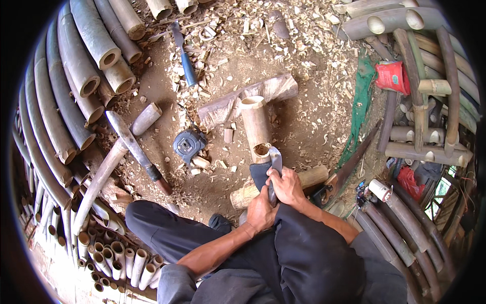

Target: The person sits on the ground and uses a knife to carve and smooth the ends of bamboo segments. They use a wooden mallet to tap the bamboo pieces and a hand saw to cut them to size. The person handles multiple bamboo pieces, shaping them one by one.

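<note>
Bamboo tube: short pale section (254, 120), my reference for every place below; in front of the seated person, near end directly at the blade, near rim cut ragged.
Knife: bare blade (275, 158) at the tube's near rim, dark handle toward the person; no lettering that I can make out.
Right hand: (287, 186) just beyond the tube's near end; fingers closed around the knife, thumb lying along it.
Left hand: (260, 210) nearer the person than the tube; fingers curled in at the lower part of the knife handle, exact grip partly hidden.
Split log: (220, 108) behind the tube's far end, which overlaps it in view; contact cannot be told.
Tape measure: dark case (189, 144) left of the tube; markings on its face too small to read.
Mallet: (147, 119) farther left of the tube; a second knife (132, 144) lies across its handle.
Chisel: blue handle (188, 70), beyond the tube to the left, among wood shavings (248, 25).
Red packet: (392, 77) well right of the tube, beyond green netting (357, 109); pale printing, illegible to me.
White can: (379, 190) right of the tube and nearer the person; printed wrap with a reddish mark, wording unresolved.
Handsaw: (330, 186) right of the tube, brown handle.
</note>
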A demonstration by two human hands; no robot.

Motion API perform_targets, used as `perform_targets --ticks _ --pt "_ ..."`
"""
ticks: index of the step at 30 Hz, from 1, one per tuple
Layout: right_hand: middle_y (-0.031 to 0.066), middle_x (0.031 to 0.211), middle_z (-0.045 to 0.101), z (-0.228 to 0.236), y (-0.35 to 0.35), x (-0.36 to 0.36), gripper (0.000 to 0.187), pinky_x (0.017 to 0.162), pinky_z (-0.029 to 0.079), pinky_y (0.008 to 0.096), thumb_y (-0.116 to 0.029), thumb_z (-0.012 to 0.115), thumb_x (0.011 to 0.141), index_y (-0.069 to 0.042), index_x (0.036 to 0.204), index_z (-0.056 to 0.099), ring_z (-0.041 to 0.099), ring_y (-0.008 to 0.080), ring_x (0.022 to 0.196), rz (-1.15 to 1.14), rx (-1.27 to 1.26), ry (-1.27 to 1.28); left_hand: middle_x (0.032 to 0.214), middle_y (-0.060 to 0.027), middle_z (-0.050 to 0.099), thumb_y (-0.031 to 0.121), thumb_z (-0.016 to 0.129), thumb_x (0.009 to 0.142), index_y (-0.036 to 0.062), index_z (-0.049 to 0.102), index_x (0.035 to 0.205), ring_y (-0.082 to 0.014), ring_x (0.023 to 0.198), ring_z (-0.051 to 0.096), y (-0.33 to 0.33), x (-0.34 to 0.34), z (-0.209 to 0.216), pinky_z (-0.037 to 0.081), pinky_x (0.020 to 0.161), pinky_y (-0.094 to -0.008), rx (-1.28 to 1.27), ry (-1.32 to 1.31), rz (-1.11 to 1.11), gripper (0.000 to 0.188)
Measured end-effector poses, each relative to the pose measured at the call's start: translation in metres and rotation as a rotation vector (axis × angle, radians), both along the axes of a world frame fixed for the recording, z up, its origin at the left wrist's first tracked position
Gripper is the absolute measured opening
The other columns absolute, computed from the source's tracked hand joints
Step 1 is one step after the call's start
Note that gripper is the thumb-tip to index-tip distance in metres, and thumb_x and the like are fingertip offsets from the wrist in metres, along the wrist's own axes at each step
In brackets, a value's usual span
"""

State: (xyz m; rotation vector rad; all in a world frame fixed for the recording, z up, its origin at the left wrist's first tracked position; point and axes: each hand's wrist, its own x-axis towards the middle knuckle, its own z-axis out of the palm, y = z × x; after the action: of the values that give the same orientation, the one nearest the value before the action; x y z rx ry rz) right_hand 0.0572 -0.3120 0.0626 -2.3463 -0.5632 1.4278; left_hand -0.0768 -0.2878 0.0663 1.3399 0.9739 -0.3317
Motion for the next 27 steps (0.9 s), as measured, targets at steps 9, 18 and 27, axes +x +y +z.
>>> perform_targets --ticks 9,18,27 --pt "0.0152 0.092 0.069 -0.026 0.04 -0.022 0.025 0.059 0.052 0.0349 -0.022 0.05 0.1 0.0 0.105 0.059 0.065 0.0203 0.061 -0.142 0.079 0.626 0.08 -0.0128 0.071 0.034 0.074 0.079 0.0038 0.067 0.099 -0.0259 0.071 0.07 0.087 -0.048 -0.023 0.056 0.068 -0.0394 0.318 0.148 -0.204 0.037" --pt "0.0093 0.106 0.071 -0.022 0.031 -0.004 0.03 0.089 0.052 0.0419 -0.03 0.045 0.103 -0.008 0.119 0.058 0.07 0.0237 0.086 -1.196 0.432 1.533 0.078 -0.0057 0.072 0.024 0.067 0.082 0.0112 0.073 0.082 -0.0213 0.07 0.07 0.201 0.08 0.067 0.053 0.059 -0.036 0.694 0.163 -1.236 0.014" --pt "0.0083 0.093 0.069 -0.009 0.04 -0.003 0.023 0.074 0.055 0.0338 -0.023 0.054 0.099 -0.004 0.11 0.059 0.068 0.0174 0.08 -0.805 0.327 1.192 0.07 -0.0145 0.068 0.032 0.069 0.081 0.0101 0.067 0.079 -0.0294 0.066 0.07 0.161 0.007 0.026 0.054 0.063 -0.0441 0.513 0.259 -0.745 0.022"
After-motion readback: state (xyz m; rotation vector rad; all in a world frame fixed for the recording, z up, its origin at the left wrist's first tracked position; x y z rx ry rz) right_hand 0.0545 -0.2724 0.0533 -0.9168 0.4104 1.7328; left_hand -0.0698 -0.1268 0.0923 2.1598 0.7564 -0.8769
